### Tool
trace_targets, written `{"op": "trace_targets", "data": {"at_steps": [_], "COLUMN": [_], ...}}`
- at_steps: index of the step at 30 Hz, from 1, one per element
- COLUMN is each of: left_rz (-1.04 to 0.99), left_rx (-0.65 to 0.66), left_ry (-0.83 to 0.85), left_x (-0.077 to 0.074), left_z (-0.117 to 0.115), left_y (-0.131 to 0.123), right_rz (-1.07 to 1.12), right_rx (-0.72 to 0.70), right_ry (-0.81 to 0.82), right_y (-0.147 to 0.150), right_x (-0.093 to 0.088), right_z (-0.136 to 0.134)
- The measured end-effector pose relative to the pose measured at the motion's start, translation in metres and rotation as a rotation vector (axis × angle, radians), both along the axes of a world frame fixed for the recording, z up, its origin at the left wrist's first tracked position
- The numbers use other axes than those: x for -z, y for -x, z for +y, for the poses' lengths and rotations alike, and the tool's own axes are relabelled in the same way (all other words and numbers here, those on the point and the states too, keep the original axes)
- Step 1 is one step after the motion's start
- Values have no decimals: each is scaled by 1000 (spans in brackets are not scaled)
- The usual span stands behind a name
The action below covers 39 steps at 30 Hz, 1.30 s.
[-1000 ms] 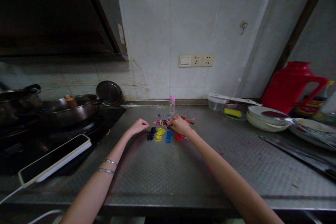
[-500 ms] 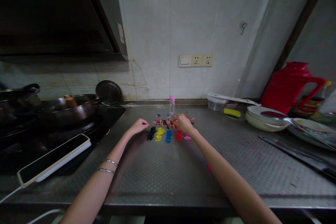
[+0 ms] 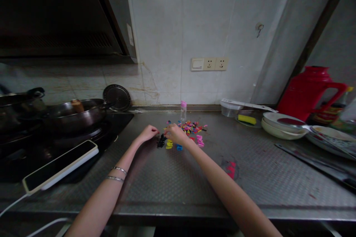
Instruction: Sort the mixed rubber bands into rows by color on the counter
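Observation:
A heap of small mixed-colour pieces (image 3: 190,126) lies on the steel counter (image 3: 178,177) near the back wall. In front of it sit sorted little piles: black (image 3: 160,141), yellow (image 3: 169,144), blue (image 3: 179,147) and pink (image 3: 199,140). My right hand (image 3: 174,133) hovers over the yellow and blue piles with its fingers curled in a pinch; what it holds is too small to name. My left hand (image 3: 148,132) rests curled on the counter just left of the black pile. A small clear bottle with a pink cap (image 3: 183,110) stands behind the heap.
A phone on a white cable (image 3: 59,165) lies by the stove at left, with dark pans (image 3: 75,113) behind it. Bowls and plates (image 3: 283,124), a yellow sponge (image 3: 246,119), a red jug (image 3: 308,89) and a knife (image 3: 314,164) fill the right side.
My right hand has moved left from the mixed heap to above the yellow and blue piles, uncovering the heap. The left hand has stayed put. The view shifted slightly.

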<state>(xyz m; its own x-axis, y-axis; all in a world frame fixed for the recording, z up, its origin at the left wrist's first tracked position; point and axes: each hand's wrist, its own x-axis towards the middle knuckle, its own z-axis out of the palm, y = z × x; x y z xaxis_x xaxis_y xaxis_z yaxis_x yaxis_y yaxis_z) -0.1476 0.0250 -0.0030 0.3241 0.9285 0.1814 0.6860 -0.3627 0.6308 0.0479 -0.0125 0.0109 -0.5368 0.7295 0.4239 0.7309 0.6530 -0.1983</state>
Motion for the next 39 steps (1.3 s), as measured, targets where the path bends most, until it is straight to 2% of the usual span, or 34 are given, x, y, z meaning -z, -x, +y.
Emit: {"op": "trace_targets", "data": {"at_steps": [6,8,11,16,22,26,30,39], "left_rz": [0,-1,-13,-47,-68,-27,106,353], "left_rx": [0,-10,-27,-43,44,98,145,47], "left_ry": [22,25,28,-22,-64,-73,-151,-138], "left_x": [1,3,6,1,-2,2,-1,-11], "left_z": [-1,0,1,-2,-10,-9,-6,-1], "left_y": [3,4,5,-3,-28,-46,-64,-98], "right_rz": [26,77,161,214,279,337,350,271], "right_rx": [-213,-218,-137,40,253,318,301,324], "right_ry": [-6,-8,-27,-39,-62,-57,-48,-40], "right_y": [9,2,-21,-80,-133,-143,-145,-142], "right_x": [8,7,1,-7,8,17,20,21], "right_z": [5,7,7,2,-1,-2,-3,-7]}}
